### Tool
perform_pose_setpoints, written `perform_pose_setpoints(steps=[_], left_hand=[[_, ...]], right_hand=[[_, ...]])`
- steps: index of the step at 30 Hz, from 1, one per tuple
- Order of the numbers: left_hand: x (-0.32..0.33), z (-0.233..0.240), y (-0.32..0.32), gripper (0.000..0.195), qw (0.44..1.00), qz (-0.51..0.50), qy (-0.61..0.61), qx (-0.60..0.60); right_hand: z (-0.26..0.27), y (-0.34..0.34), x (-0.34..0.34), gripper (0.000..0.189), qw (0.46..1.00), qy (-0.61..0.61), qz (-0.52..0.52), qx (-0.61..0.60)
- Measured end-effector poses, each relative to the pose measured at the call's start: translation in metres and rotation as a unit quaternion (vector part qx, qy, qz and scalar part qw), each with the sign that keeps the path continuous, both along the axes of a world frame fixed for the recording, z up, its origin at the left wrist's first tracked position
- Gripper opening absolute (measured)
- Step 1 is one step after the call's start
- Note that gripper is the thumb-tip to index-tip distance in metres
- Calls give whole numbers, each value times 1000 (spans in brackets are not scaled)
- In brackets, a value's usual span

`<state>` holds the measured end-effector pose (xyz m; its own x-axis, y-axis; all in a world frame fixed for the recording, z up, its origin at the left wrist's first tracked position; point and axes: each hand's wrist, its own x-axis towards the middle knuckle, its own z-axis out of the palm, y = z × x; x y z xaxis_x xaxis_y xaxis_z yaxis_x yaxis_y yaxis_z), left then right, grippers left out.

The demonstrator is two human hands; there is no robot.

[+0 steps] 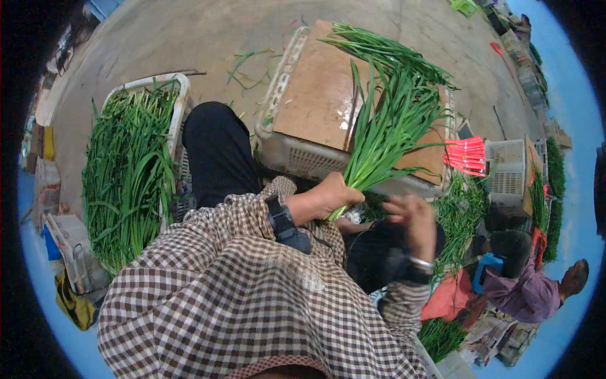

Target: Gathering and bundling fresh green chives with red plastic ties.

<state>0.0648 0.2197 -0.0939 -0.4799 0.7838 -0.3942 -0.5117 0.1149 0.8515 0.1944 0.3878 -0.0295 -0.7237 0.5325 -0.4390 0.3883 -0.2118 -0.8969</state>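
Note:
My left hand point(326, 196) grips a bunch of long green leafy stalks, which look like garlic chives point(388, 128), near their pale cut ends. The leaves fan away from me over a brown wooden board point(312, 94) laid on an upturned-looking plastic crate point(303, 158). More loose stalks point(374, 42) lie across the board's far side. To the right of the bunch, my right hand point(414, 222) is raised, blurred and empty, with its fingers apart. A stack of glossy red strips point(466, 155) rests by the board's right edge, beyond that hand.
Left of my knee point(220, 147), a white crate point(183, 99) is heaped with green stalks. Loose greens point(459, 203) lie on the right. A co-worker point(521, 296) sits there, near another crate point(506, 166) topped by a board. Stray leaves point(246, 61) litter the floor.

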Motion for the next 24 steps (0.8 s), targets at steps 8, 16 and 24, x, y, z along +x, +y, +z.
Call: perform_pose_setpoints(steps=[8, 16, 24], left_hand=[[-5, 11, -7, 45, 924, 15, 362, -123], [-22, 43, -20, 71, 948, -35, 317, 14], [-33, 4, -19, 33, 993, -22, -109, -38]], right_hand=[[-31, -86, -69, 30, 976, 187, -33, -106], [-42, -67, -69, 31, 967, 228, -21, -107], [-71, -51, -52, 38, 933, 199, -4, -301]])
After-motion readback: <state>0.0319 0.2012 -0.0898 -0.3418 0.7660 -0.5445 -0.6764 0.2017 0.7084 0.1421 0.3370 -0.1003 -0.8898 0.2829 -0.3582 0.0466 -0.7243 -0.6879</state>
